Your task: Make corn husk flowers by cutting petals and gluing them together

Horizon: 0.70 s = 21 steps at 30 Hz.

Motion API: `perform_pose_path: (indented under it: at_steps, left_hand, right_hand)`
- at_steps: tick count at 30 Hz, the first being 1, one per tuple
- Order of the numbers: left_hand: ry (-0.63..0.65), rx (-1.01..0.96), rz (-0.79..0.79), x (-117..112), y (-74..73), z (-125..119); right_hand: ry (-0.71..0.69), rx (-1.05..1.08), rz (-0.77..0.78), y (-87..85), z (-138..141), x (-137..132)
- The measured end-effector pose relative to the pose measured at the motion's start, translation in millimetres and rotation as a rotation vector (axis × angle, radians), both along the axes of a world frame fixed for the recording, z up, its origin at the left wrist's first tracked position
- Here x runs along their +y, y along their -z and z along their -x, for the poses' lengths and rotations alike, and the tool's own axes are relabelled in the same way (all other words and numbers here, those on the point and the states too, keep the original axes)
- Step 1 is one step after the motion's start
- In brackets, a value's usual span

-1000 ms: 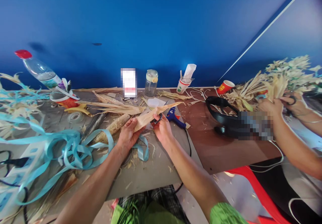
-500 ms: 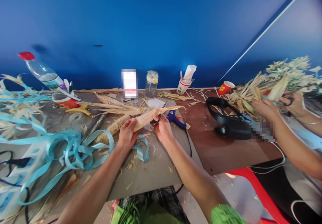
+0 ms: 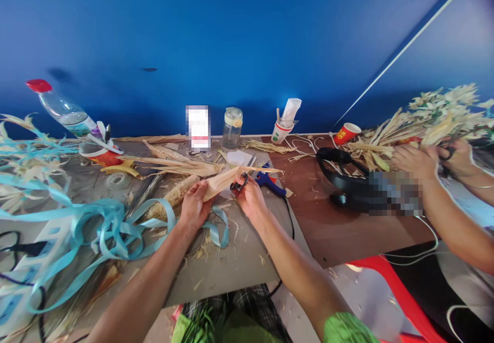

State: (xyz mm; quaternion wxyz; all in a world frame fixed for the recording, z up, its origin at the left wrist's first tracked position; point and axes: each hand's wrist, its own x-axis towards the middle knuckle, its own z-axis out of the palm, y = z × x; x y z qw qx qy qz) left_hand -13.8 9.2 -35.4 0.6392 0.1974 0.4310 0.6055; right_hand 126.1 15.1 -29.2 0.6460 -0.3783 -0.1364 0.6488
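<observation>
My left hand [image 3: 194,205] pinches the near end of a long dried corn husk [image 3: 227,177], held level over the grey table [image 3: 235,260]. My right hand [image 3: 250,197] is closed round the black handles of small scissors [image 3: 240,182], whose blades sit at the husk. A bare corn cob [image 3: 174,194] lies just left of my left hand. Loops of light blue ribbon [image 3: 111,227] lie under and to the left of my left forearm. A blue glue gun [image 3: 270,181] rests just beyond my right hand.
Another person's hands [image 3: 415,160] work a husk bundle [image 3: 432,122] at the right, beside a black headset [image 3: 347,181]. A glass jar [image 3: 232,127], paper cups [image 3: 281,129], a red cup [image 3: 346,132], a tilted water bottle [image 3: 64,110] and more husks [image 3: 173,163] line the back.
The scissors have moved slightly along the husk and the husk has tilted a little flatter. The other person's hands have shifted on their husk bundle.
</observation>
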Motion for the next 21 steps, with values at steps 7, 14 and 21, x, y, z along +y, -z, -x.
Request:
perform_pose_path:
  at_steps: [7, 14, 21]
  left_hand:
    - [0.006, -0.056, 0.011, 0.5, -1.7, -1.5]
    - [-0.009, -0.004, -0.018, 2.7, -2.5, 2.1]
    - [-0.092, 0.021, -0.022, 3.6, -1.8, 3.5]
  right_hand:
    - [-0.007, 0.174, 0.162, 1.9, 0.5, 1.6]
    - [-0.039, 0.114, 0.112, 0.8, -4.7, 2.5]
    - [-0.034, -0.032, -0.020, -4.6, -6.2, -2.7]
